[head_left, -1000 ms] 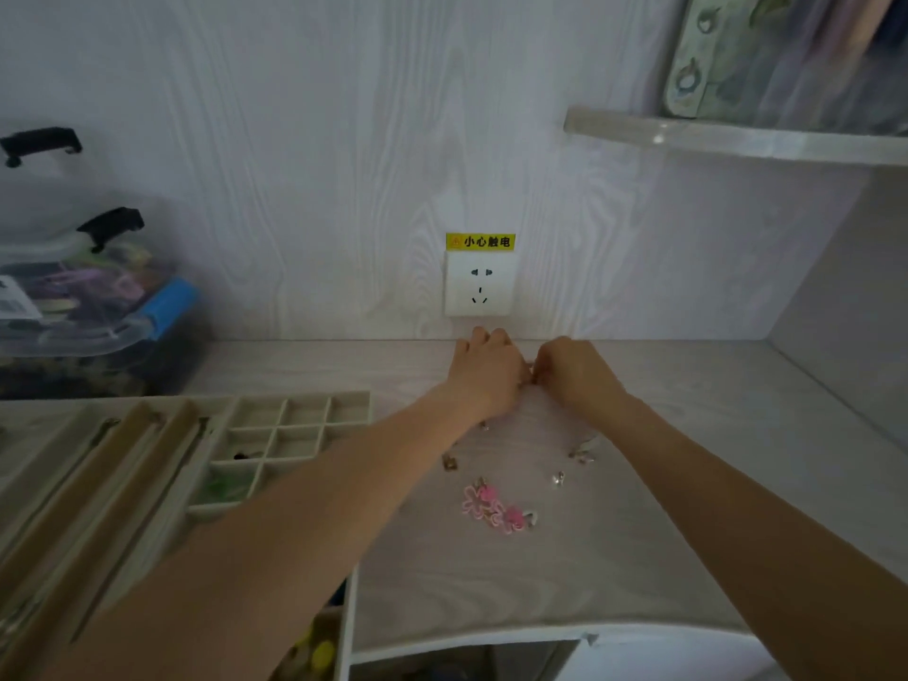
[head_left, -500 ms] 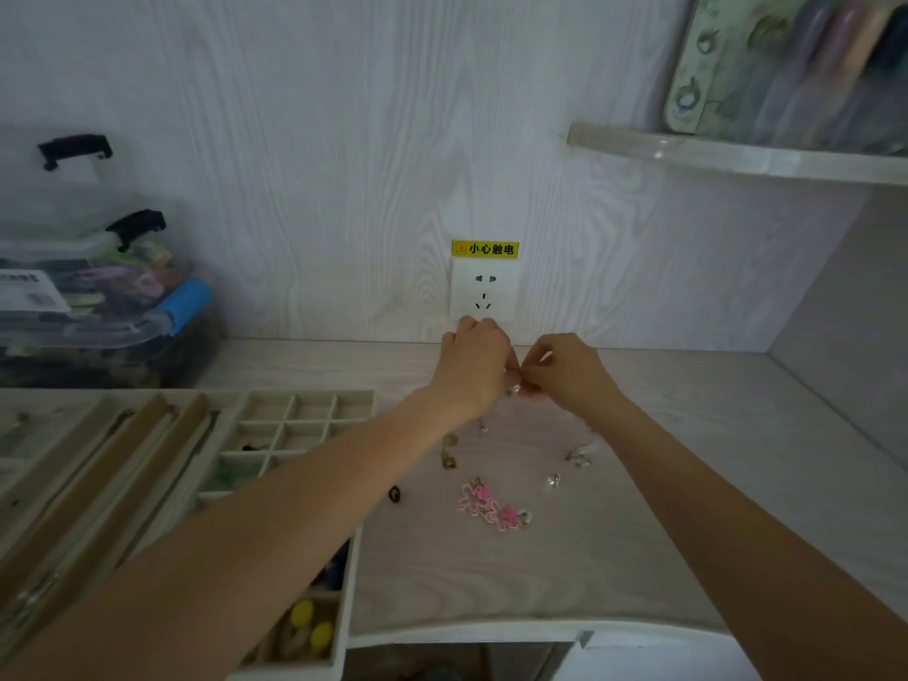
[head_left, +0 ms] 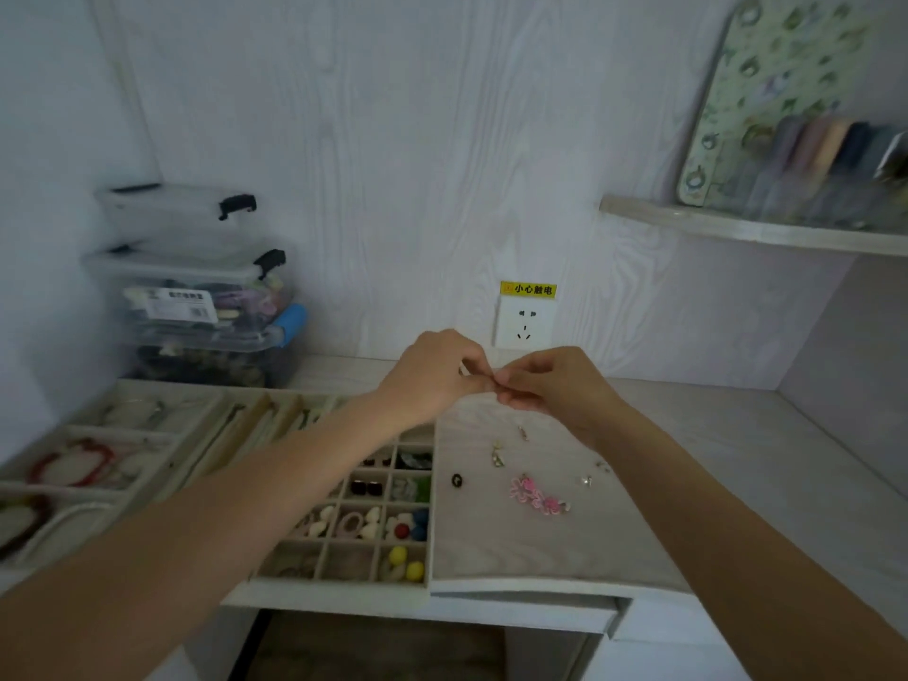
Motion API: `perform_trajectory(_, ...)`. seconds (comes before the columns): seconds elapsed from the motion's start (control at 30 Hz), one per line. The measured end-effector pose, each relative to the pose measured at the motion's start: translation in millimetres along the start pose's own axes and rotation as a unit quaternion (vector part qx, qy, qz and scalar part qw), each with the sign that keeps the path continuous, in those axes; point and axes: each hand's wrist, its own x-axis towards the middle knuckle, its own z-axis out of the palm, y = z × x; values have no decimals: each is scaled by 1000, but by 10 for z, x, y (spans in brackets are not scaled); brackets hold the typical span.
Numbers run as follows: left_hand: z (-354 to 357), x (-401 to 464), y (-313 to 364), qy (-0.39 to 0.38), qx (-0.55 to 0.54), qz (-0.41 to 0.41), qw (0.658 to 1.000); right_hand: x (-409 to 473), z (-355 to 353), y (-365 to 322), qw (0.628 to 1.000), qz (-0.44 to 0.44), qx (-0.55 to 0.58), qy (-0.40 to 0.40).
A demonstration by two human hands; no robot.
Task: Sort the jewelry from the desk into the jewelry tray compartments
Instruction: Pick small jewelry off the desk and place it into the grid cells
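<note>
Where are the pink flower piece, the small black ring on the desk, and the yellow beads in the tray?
pink flower piece (head_left: 535, 494), head view, on its middle petals.
small black ring (head_left: 457, 480), head view, on its band.
yellow beads (head_left: 406, 563), head view, between the two beads, on the nearer one's edge.

both forearms reach forward from the bottom corners of the view and converge above the back part of the bench. the left hand (head_left: 432, 376) is raised, knuckles up, its fingers curled inward with thumb and forefinger drawn together. the right hand (head_left: 555, 380) meets it from the other side, fingers likewise curled, fingertips (head_left: 503, 385) touching those of the left hand. they seem to pinch something tiny between them, though it is too small to make out. both wrists are held roughly level, clear of the bench.
</note>
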Motion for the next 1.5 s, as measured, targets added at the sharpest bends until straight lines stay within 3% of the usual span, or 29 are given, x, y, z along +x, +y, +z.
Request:
perform_trajectory(0.2, -316, -400, -106, -8, -51, -9, 999, -146, 423, -126, 999, 12, -1, -51)
perform_trajectory(0.43, -618, -698, -347, 43, -133, -69, 988, -183, 875, -182, 995, 16, 61, -78)
perform_trajectory(0.7, -798, -880, -558, 67, -307, -173, 933, -72, 1242, -187, 998, -11, 2, -66)
perform_trajectory(0.93, -872, -935, -845, 35, -315, -205, 926, 138, 1464, -146, 992, -50, -104, -56)
perform_trajectory(1.0, -845, -903, -971, 32, -277, -202, 939, 222, 1511, -112, 987, -54, -140, -60)
perform_trajectory(1.13, -730, -783, -1191, 10, -86, -163, 983, 391, 1612, -29, 964, -53, -259, -41)
perform_trajectory(1.27, -610, -676, -1292, -11, -17, -152, 988, 547, 1652, 67, 929, -55, -362, -45)
perform_trajectory(1.5, -482, -551, -1415, -63, 117, -124, 983, 731, 1706, 226, 893, -15, -448, -49)
